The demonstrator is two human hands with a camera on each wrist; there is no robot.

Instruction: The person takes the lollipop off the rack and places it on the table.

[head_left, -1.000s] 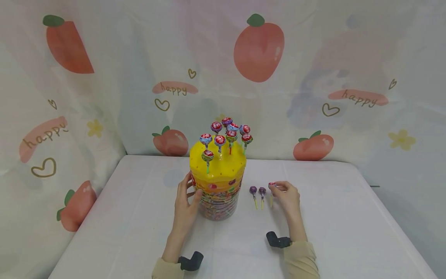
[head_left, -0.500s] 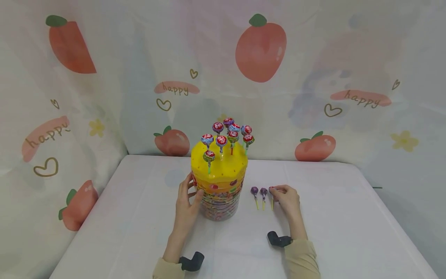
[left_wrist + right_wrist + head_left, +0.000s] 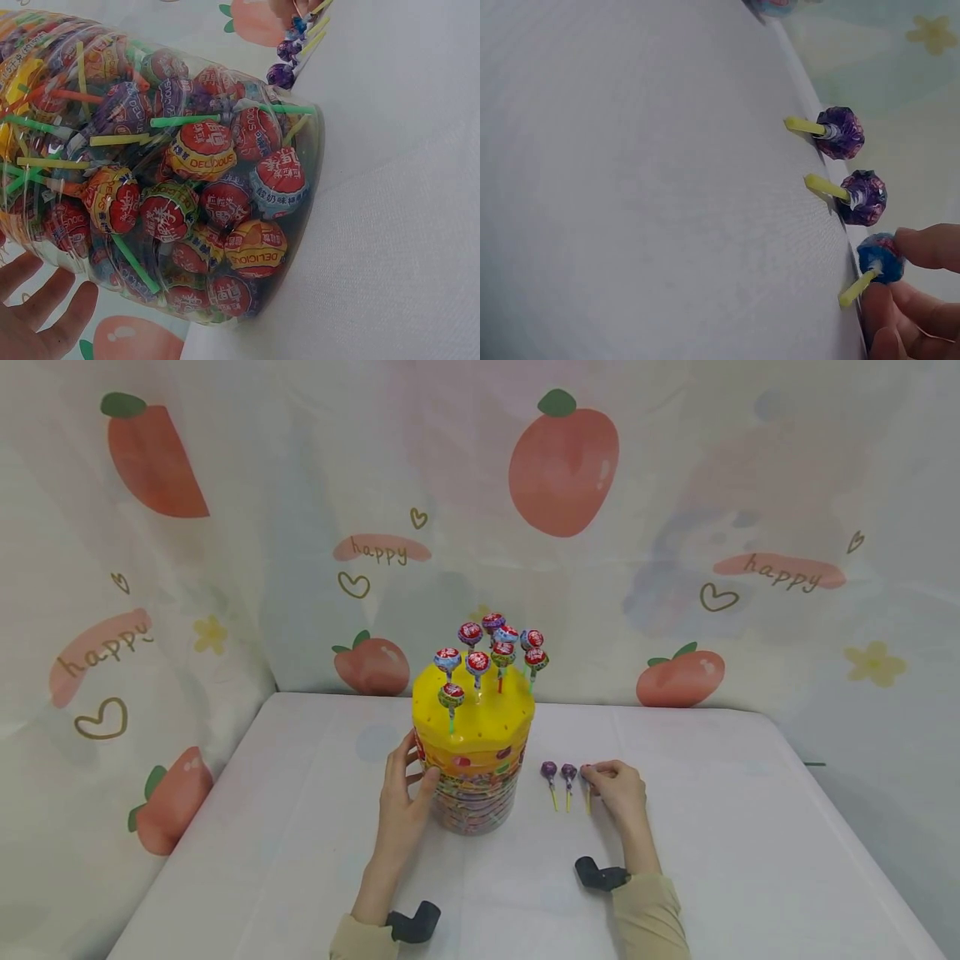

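A clear ribbed jar full of wrapped lollipops stands upright on the table, topped by a yellow lid. Several lollipops stick up from the lid. My left hand holds the jar's left side, thumb toward the front. To the right of the jar, my right hand pinches the head of a blue-wrapped lollipop with a yellow stick, low at the tabletop. Two purple-wrapped lollipops lie just left of it, in a row, with sticks toward me.
A white cloth covers the table. Behind and to the left hangs a curtain printed with peaches, hearts and "happy". A black wrist camera mount sits on each forearm.
My right hand has lowered the blue lollipop slightly toward me, level with the two purple ones. My left hand stays on the jar. The head view has shifted a little.
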